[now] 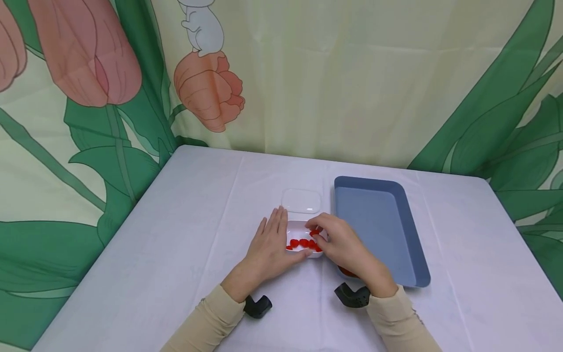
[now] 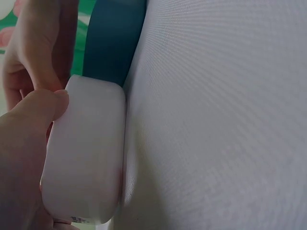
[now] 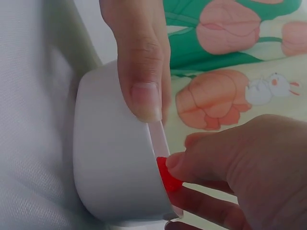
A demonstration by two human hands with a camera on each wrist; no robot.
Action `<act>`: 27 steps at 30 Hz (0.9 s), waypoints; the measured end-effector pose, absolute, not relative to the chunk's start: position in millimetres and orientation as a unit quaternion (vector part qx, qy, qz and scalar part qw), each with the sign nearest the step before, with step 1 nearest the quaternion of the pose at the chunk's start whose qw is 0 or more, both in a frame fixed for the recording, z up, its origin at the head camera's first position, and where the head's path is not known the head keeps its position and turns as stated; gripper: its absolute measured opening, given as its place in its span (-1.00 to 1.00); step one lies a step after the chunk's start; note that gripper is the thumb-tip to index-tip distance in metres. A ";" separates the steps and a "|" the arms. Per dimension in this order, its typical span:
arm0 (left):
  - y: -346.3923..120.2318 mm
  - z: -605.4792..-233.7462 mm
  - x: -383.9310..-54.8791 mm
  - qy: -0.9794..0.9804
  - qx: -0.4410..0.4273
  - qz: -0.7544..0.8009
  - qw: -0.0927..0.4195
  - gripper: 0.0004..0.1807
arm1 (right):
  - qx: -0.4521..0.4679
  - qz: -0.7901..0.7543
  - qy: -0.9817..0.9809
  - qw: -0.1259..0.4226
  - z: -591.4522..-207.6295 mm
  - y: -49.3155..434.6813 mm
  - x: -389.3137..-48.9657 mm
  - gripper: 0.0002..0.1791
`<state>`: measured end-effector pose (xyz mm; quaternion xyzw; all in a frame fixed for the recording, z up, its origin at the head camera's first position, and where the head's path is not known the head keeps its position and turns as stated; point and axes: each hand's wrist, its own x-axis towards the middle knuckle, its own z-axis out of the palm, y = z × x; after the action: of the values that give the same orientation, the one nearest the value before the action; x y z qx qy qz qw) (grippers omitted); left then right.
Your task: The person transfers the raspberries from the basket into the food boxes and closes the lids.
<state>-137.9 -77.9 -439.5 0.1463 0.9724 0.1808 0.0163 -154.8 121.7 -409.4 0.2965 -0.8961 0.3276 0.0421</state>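
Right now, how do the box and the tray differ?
Colour: the box is white, the tray blue-grey.
Size: the box is much smaller than the tray.
Pose: the box's long side runs left to right, the tray's away from the person.
Shared: both are open-topped and sit on the white cloth.

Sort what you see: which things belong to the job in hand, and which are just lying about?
Job in hand:
left hand, against the white box
right hand, pinching a red piece
other red pieces, inside the box
blue tray, probably: something reddish shows at its near-left corner

Lying about:
clear lid, beyond the box, perhaps its own
flowered curtain, just backdrop
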 end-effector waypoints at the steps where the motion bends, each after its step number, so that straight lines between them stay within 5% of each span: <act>1: -78.1 -439.2 -137.9 0.972 0.146 0.181 0.015 0.23 | 0.298 0.324 -0.896 0.049 -409.7 121.1 -155.1 -0.68; 27: -78.6 -439.4 -137.6 0.970 0.150 0.189 0.012 0.21 | 0.280 0.347 -0.890 0.099 -388.8 139.3 -146.6 -0.68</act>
<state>-137.6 -78.6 -439.4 0.1501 0.9703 0.1894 0.0117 -146.6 139.3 -388.8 0.2796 -0.8897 0.3472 0.0985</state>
